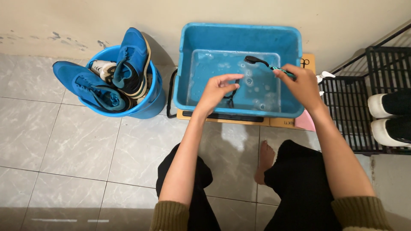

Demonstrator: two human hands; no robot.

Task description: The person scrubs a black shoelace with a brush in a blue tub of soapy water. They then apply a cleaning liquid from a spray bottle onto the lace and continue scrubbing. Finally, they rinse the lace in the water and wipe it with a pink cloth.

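Right hand gripped a black-headed, teal-handled toothbrush over the soapy water of a rectangular blue plastic tub; at its nine o'clock, left hand pinched a thin black lace.

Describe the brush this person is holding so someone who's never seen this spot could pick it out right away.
Find the blue rectangular tub of soapy water against the wall. Above its right half, the right hand holds a toothbrush by its teal handle, dark bristle head pointing left. It is the only slim, stick-like thing there; the left hand pinches a dark limp lace instead.
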